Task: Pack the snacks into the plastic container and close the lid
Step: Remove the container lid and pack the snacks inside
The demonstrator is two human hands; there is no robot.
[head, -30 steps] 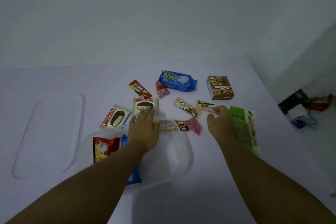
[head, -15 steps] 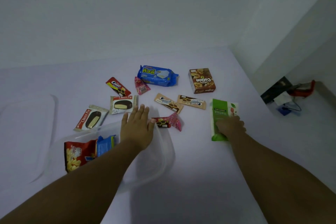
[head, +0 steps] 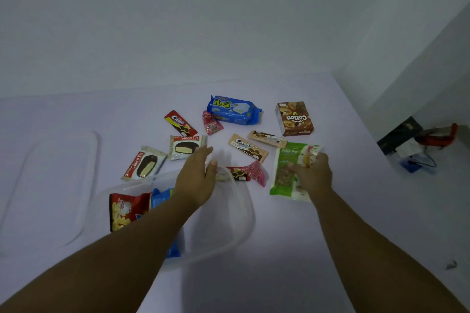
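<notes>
Gripping the green nut snack packet point(head: 284, 173) with our right hand point(head: 314, 175), right of the clear plastic container point(head: 241, 211), we still pack; our left hand point(head: 195, 180), fingers spread, hovers over its far rim. Next we lift the packet in.

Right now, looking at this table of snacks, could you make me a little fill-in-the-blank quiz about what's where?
1. The right hand grips a ____ packet of nuts.
2. The clear lid lies to the ____ of the plastic container.
3. The left hand hovers with fingers ____ over the container's far rim.
4. The brown Collon box lies ____ the container.

Missing words: green; left; straight; outside
</notes>
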